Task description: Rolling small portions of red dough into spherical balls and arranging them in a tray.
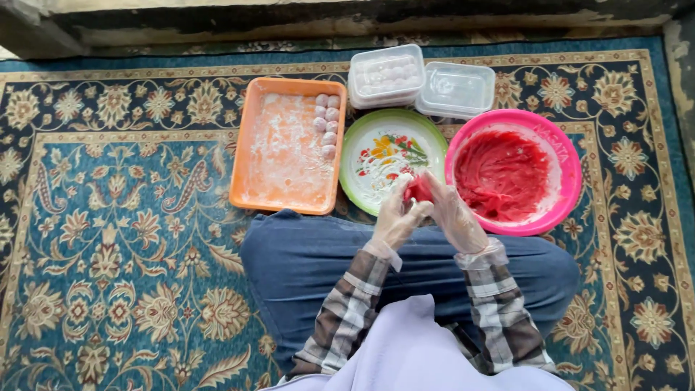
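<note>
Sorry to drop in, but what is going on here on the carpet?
A person sitting on a patterned carpet holds a red dough lump between the left hand and right hand, both in clear gloves. Beside them are a pink bowl of red dough and a flowered plate. An orange tray holds floured balls.

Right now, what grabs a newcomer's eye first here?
The pink bowl of red dough at right, and the red dough lump pinched between both gloved hands, left hand and right hand. Left of them, the floured orange tray holds a column of pale balls.
</note>
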